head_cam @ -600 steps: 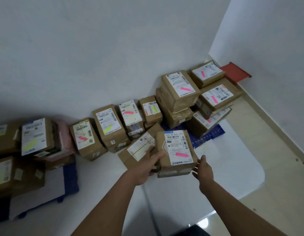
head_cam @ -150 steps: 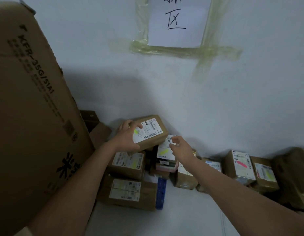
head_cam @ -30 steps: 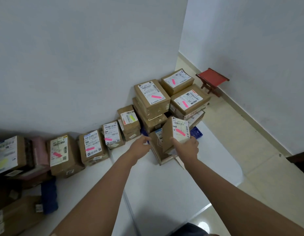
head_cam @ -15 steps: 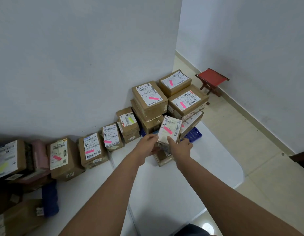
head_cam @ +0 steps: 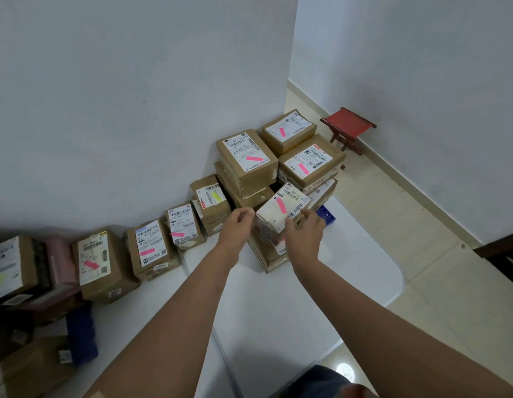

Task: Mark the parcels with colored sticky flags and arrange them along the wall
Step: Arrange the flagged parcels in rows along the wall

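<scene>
Both forearms reach forward over a white mat (head_cam: 292, 305) laid on the tiled floor (head_cam: 422, 254). The right hand (head_cam: 304, 237) grips the near right edge of a small parcel (head_cam: 281, 209), fingers curled round its side. The parcel is tilted, label up, with a pink flag (head_cam: 280, 205) stuck across the label. It is held above a flat box (head_cam: 268, 254) that rests near the far edge of the mat. The left hand (head_cam: 238, 224) is just beside the parcel's left edge, fingers loosely curled; whether they touch the parcel cannot be told, and the hand holds nothing that shows.

Beyond the hands, a stack (head_cam: 249, 179) of brown boxes stands at the wall's outer corner; the three top boxes each carry a pink flag. A blue crate (head_cam: 325, 215) shows at the foot of the stack, just right of the held parcel.

To the left, a row (head_cam: 152, 248) of boxes runs along the foot of the wall (head_cam: 120, 110). Three of them bear pink flags; the one nearest the stack bears a yellow flag (head_cam: 216, 195). At the far left edge, a pink package (head_cam: 58, 262) lies between two boxes, with darker boxes in shadow nearer the camera.

Past the corner, a red stool (head_cam: 348, 123) stands on the floor against the side wall (head_cam: 422, 96).
</scene>
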Tool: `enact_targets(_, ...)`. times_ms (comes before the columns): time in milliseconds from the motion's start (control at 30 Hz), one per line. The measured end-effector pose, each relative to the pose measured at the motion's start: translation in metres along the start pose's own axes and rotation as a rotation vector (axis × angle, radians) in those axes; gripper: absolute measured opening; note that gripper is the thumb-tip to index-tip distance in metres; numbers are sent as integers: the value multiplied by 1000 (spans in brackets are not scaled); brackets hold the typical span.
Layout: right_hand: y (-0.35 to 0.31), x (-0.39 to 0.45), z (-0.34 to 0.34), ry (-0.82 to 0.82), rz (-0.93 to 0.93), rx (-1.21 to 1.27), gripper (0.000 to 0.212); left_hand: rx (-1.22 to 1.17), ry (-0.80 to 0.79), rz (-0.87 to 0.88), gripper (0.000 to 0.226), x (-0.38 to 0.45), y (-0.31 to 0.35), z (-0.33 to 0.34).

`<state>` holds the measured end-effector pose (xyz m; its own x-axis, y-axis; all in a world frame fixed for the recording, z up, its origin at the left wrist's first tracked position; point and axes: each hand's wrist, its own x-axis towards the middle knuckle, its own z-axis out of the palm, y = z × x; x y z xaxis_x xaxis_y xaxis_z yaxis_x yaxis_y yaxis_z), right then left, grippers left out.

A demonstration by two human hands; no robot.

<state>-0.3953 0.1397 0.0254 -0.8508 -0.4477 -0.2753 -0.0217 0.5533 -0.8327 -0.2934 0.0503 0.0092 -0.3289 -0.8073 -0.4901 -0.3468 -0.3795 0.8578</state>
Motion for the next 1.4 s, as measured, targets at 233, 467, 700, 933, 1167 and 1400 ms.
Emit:
enact_targets(233, -38, -21, 37, -40, -245, -32, 38, -18, 6, -80, 21, -10, -19, -43)
enact_targets(467, -55, -58, 102, -270, -305, -42, 37, -37, 133, -176, 24, -28, -56, -133)
enact_targets(700, -42, -81, 166, -513, -295, -219, 29, -41, 255, -254, 11, -44, -92, -212)
enact_targets(933, -27, -82, 230, -611, -223, -303, 31, 22, 395, -303, 7, -40, -126, -276)
enact_targets(1167, -21, -28, 246, -377, -274, -592, 57, 40, 346, -330, 13, -6, -126, -292)
enact_targets(1400, -19, 27, 251, -247, -285, -653, 84, 65, 251, -290, 25, 30, -106, -273)
